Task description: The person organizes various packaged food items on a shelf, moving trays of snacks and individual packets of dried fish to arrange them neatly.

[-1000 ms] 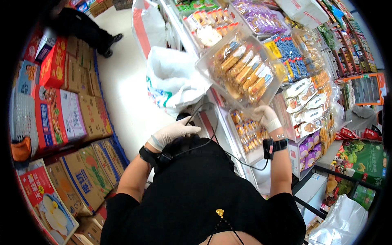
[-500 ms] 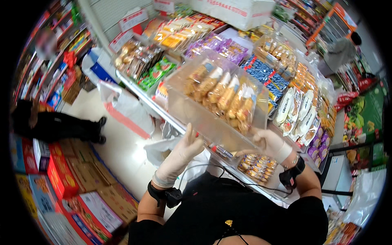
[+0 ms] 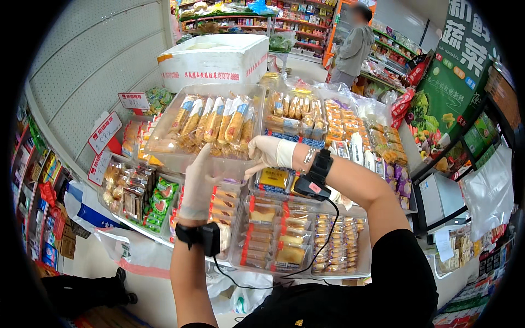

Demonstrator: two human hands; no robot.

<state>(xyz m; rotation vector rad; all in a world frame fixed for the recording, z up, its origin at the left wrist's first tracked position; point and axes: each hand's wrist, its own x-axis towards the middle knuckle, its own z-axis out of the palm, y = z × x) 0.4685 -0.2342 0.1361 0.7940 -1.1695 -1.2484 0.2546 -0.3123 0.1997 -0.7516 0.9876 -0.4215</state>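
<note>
A clear plastic bin (image 3: 164,146) of wrapped, golden bread sticks (image 3: 213,123) is raised over the far left part of the display. My gloved left hand (image 3: 198,183) is closed on its near wall. My gloved right hand (image 3: 272,152) grips its near right corner. Just below my hands, a bin of flat wrapped cakes (image 3: 262,240) stands beside a bin of small round wrapped cakes (image 3: 338,240). Blue and yellow packets (image 3: 275,178) lie under my right wrist. What is directly beneath the raised bin is mostly hidden.
A white foam box (image 3: 213,68) stands behind the raised bin. Green packets (image 3: 161,203) fill a tray at left, near upright price cards (image 3: 106,134). Another bin of bread (image 3: 295,112) is at far right. A person (image 3: 354,49) stands in the background. A cable hangs between my wrists.
The bin has moved away from my body and to the left, over the far side of the display, with both hands still on it. My view has turned and lifted.
</note>
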